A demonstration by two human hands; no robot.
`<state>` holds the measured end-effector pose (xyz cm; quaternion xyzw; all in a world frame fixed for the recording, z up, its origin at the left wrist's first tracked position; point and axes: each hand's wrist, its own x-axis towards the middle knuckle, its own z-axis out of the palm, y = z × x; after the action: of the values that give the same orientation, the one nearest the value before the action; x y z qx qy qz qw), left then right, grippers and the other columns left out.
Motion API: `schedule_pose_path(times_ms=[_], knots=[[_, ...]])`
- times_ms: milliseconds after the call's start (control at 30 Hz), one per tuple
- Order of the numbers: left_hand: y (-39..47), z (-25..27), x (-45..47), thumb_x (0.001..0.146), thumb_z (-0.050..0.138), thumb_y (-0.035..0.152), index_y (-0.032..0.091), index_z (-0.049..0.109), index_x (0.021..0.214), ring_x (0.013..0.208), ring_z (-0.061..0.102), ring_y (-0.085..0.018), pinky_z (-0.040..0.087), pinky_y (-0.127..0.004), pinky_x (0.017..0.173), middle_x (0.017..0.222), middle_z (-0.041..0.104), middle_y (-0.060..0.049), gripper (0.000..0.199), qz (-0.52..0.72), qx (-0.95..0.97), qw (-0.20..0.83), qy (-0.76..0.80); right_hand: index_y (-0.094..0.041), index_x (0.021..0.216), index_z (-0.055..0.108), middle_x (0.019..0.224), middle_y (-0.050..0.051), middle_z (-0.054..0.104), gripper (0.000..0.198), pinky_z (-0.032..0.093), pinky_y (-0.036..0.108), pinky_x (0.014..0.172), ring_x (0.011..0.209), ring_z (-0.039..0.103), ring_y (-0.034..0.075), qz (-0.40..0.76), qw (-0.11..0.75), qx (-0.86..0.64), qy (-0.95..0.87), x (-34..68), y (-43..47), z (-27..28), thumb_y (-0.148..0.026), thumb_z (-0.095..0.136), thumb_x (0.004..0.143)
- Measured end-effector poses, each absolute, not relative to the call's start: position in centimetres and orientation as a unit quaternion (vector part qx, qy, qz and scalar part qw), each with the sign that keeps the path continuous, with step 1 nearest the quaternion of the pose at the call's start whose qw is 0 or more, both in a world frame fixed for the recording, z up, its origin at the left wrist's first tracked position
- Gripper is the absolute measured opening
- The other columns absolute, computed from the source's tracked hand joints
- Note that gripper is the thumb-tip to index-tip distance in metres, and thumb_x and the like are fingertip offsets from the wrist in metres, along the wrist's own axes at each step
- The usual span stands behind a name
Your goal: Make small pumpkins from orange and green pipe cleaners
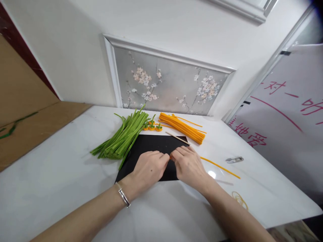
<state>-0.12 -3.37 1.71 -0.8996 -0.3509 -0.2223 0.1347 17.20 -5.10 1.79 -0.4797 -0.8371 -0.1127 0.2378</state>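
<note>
Over a black mat (148, 144), my left hand (152, 164) and my right hand (188, 164) meet fingertip to fingertip, both closed in a pinch. An orange pipe cleaner (220, 166) runs out from my right hand toward the right, and a bit of orange shows between the two hands. My fingers hide most of the held part. Just beyond the right hand, a thin pale stick (177, 138) lies across the mat's far edge. Small orange pieces with green tops (151, 127) sit behind the mat.
A bundle of green pipe cleaners (123, 136) lies left of the mat, partly over it. An orange bundle (183, 127) is at the back. Thread snips (234, 159) and rubber bands (239, 200) lie on the right. The wall (174, 43) bounds the white table (65, 188).
</note>
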Motion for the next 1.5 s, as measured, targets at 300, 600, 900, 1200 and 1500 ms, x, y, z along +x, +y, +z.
schedule_pose_path(times_ms=[300, 600, 900, 1200, 1500], knots=[[-3.1, 2.3, -0.2, 0.089, 0.041, 0.006, 0.016, 0.062, 0.079, 0.067, 0.060, -0.021, 0.036, -0.033, 0.060, 0.071, 0.066, -0.007, 0.025, -0.172, -0.919, 0.162, -0.316, -0.020, 0.077, 0.058, 0.072, 0.002, 0.062, 0.015, 0.032, 0.031, 0.068, 0.072, 0.055, 0.017, -0.126, 0.256, -0.484, -0.827, 17.4, -4.9, 1.9, -0.008, 0.051, 0.083], [-2.1, 3.4, -1.0, 0.088, 0.051, 0.023, 0.022, 0.053, 0.118, 0.064, 0.062, -0.016, 0.040, -0.025, 0.062, 0.073, 0.070, 0.001, 0.031, -0.252, -0.851, -0.236, -0.396, -0.022, 0.090, 0.064, 0.089, 0.002, 0.071, 0.016, 0.034, 0.029, 0.072, 0.077, 0.062, 0.013, -0.137, 0.303, -0.406, -0.851, 18.7, -3.8, 1.5, -0.020, 0.049, 0.096], [0.5, 6.0, -4.0, 0.089, 0.047, 0.036, 0.018, 0.062, 0.062, 0.054, 0.047, -0.012, 0.033, -0.023, 0.055, 0.063, 0.063, 0.002, 0.036, -0.182, -0.856, -0.294, -0.385, -0.020, 0.088, 0.062, 0.080, 0.002, 0.065, 0.020, 0.035, 0.026, 0.060, 0.067, 0.059, 0.014, -0.157, 0.301, -0.493, -0.801, 20.0, -3.0, 1.1, -0.020, 0.044, 0.096], [0.6, 5.7, -4.0, 0.086, 0.047, 0.034, 0.019, 0.064, 0.067, 0.055, 0.053, -0.013, 0.038, -0.023, 0.058, 0.063, 0.065, 0.001, 0.030, -0.161, -0.839, -0.319, -0.410, -0.022, 0.090, 0.061, 0.086, 0.002, 0.066, 0.018, 0.042, 0.024, 0.061, 0.073, 0.063, 0.015, -0.091, 0.315, -0.521, -0.788, 20.2, -2.8, 0.8, -0.023, 0.044, 0.096], [-1.3, 5.4, -2.5, 0.088, 0.047, 0.039, 0.022, 0.066, 0.098, 0.059, 0.055, -0.015, 0.036, -0.023, 0.055, 0.067, 0.065, 0.001, 0.027, -0.143, -0.842, -0.342, -0.391, -0.024, 0.090, 0.065, 0.085, 0.001, 0.068, 0.016, 0.041, 0.024, 0.059, 0.071, 0.065, 0.014, -0.075, 0.297, -0.531, -0.790, 19.5, -3.3, 0.8, -0.030, 0.051, 0.095]])
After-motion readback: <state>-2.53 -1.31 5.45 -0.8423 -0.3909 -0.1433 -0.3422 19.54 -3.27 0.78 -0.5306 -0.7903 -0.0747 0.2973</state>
